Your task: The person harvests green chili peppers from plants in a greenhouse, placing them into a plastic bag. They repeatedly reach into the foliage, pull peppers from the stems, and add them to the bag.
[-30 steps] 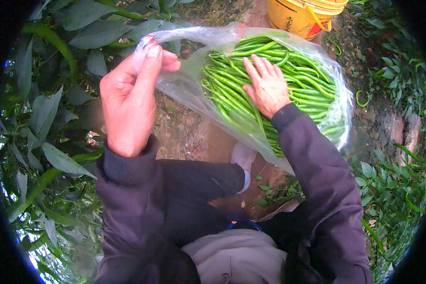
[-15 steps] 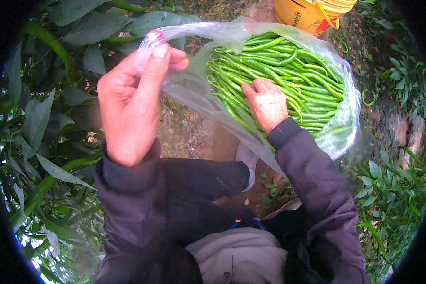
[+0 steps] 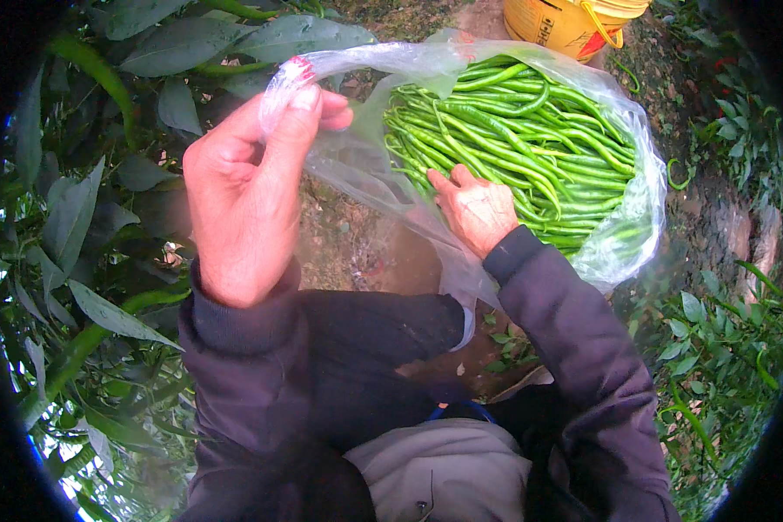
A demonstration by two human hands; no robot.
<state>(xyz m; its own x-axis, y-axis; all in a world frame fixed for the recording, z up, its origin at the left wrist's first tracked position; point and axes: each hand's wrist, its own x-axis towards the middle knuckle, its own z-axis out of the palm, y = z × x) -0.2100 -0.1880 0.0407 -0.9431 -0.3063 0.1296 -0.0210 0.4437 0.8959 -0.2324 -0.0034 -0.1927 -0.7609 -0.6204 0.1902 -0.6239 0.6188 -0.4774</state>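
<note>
A clear plastic bag (image 3: 346, 150) lies wide open, with many long green chili peppers (image 3: 539, 143) heaped inside, mostly side by side. At upper left, my left hand (image 3: 250, 187) pinches the bag's gathered rim, which has a red mark, and holds it up. My right hand (image 3: 481, 213) is down on the near left part of the heap, beside the bag's near edge. Its fingers are bent closed against the peppers; the undersides of the fingers are hidden, so how many peppers they grip does not show.
Beyond the bag stands a yellow bucket (image 3: 570, 26) with a yellow handle. Leafy pepper plants (image 3: 78, 226) crowd the left, and more plants (image 3: 713, 348) grow on the right. A loose green pepper (image 3: 677, 174) lies on the soil right of the bag. My knee (image 3: 383, 335) is below it.
My right hand has shifted slightly left and toward me across the peppers, to the bag's near edge. My left hand keeps its pinch on the rim, barely moved.
</note>
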